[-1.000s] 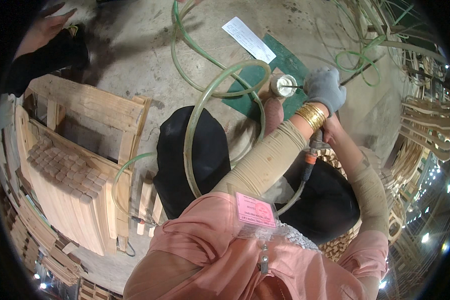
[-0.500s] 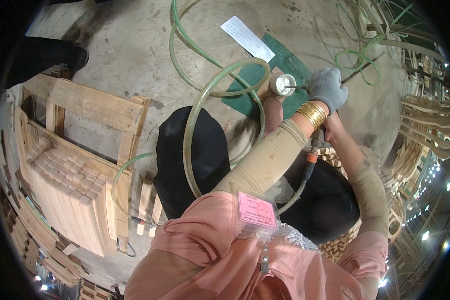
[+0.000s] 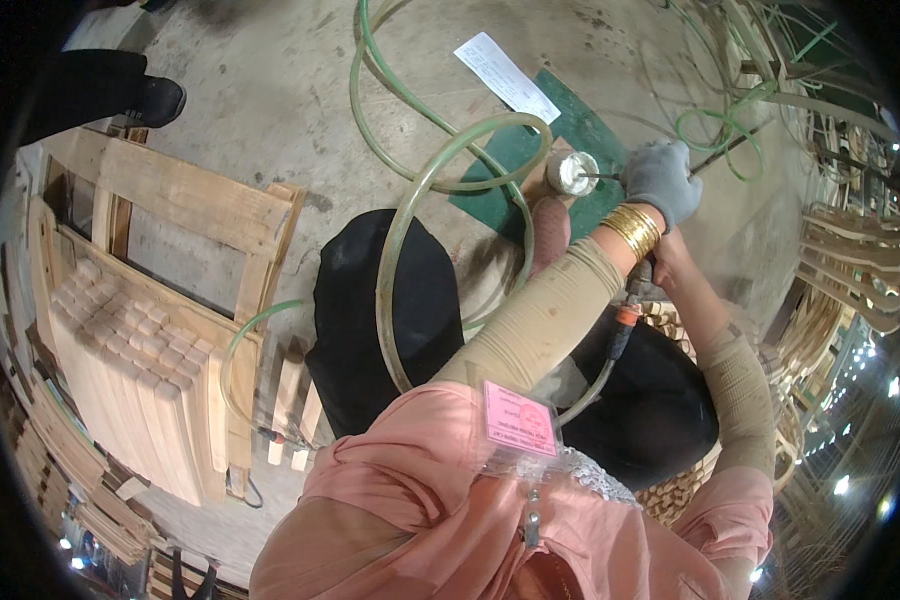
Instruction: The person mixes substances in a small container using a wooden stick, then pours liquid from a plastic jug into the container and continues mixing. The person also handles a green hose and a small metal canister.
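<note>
My left hand, in a grey glove with gold bangles at the wrist, is closed around a thin dark rod. The rod's tip is in white paste inside a small round tub. Below the glove, my bare right hand is closed at a hose-fed air tool, most of which my left wrist and forearm hide. An orange collar and a grey hose lead down from it. The tub is beside my bare foot, over a green sheet.
A clear green hose loops over my left knee. White paper lies at the green sheet's far edge. A wooden rack with stacked wood pieces stands left; curved wooden parts are piled right. Another person's shoe is far left.
The whole view has shifted slightly. Both hands keep nearly the same pose, and the rod's tip is still in the tub.
</note>
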The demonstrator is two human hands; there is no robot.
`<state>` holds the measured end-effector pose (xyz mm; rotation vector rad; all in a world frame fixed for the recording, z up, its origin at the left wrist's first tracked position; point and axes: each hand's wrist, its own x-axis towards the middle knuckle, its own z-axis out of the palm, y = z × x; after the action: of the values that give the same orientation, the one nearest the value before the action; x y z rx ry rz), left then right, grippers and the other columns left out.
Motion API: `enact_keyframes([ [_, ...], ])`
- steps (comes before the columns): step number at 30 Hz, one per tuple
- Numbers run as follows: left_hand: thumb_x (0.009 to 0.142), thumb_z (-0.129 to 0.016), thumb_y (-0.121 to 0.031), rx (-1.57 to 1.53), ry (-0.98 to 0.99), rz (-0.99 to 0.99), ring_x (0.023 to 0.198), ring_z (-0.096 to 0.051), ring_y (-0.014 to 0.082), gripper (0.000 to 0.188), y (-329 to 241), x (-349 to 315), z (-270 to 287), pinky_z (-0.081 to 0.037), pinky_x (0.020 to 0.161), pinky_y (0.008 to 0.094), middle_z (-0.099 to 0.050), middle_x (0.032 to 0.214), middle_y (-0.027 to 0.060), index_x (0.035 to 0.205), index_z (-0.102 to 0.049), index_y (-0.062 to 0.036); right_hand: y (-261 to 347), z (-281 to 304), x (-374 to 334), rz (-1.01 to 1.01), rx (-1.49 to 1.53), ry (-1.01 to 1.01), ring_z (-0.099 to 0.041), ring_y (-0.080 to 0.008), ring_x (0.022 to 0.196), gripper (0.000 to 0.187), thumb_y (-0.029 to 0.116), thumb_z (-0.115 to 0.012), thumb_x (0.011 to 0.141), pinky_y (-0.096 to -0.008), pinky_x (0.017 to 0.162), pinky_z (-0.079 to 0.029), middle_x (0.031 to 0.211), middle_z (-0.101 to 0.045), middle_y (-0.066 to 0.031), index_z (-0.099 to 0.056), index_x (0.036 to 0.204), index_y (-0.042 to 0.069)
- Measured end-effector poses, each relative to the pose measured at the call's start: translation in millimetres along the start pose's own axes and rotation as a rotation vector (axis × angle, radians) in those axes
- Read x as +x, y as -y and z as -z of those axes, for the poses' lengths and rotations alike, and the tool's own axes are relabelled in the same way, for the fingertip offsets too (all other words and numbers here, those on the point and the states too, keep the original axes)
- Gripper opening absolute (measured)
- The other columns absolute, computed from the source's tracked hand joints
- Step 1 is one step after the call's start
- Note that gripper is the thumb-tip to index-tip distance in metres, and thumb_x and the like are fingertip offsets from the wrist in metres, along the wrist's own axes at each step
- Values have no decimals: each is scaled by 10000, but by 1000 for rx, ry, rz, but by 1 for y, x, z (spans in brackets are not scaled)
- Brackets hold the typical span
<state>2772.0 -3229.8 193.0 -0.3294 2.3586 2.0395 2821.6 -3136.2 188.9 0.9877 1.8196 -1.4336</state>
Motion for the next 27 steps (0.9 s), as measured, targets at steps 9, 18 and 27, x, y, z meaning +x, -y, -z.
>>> enact_keyframes([
  [9,610,-666,-239,68,-35,-6,764,-566,328,209,0,-1,-6,-450,686,424,-580,783,150,705,-570,-80,-7,13,12,-41,15,65,-619,-200,812,289,292,-471,885,-359,682,-513,934,-629,-89,-573,1019,57],
  [18,617,-667,-239,101,-40,-26,786,-562,326,213,0,-1,-9,-447,693,425,-575,787,149,701,-562,-75,-9,18,14,-39,-11,105,-613,-198,850,305,287,-505,872,-351,698,-508,984,-618,-90,-555,1077,67],
  [27,622,-648,-226,97,5,-12,815,-557,323,208,-5,0,1,-442,719,418,-585,819,147,750,-579,-78,1,1,-2,-9,48,89,-609,-205,873,356,332,-477,882,-354,705,-508,1022,-608,-106,-531,1117,71],
])
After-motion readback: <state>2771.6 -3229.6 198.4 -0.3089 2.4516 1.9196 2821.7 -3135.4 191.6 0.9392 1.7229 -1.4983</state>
